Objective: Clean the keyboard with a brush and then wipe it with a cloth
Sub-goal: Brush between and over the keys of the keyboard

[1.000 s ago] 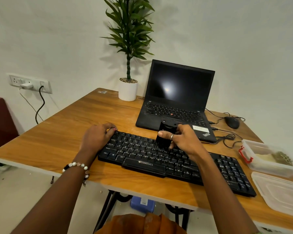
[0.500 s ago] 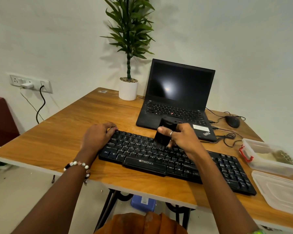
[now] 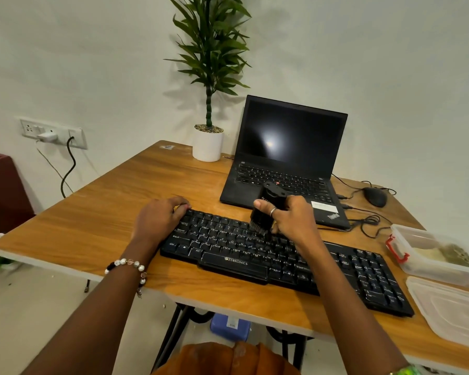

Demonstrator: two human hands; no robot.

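On table, head view: brush step under way, no cloth seen yet.
Right hand (image 3: 293, 220) grips brush (image 3: 266, 212), bristles down on keyboard (image 3: 255, 255) mid far rows; left hand (image 3: 157, 220), fingers curled over far-left corner, steadies it. Next, I'd judge: sweep rows twd right end, then find cloth.

Lid (image 3: 452, 309) cut by right edge; left hand (image 3: 157, 220) fingertips curled behind keyboard (image 3: 282, 261) corner; container (image 3: 433, 255) contents blurred
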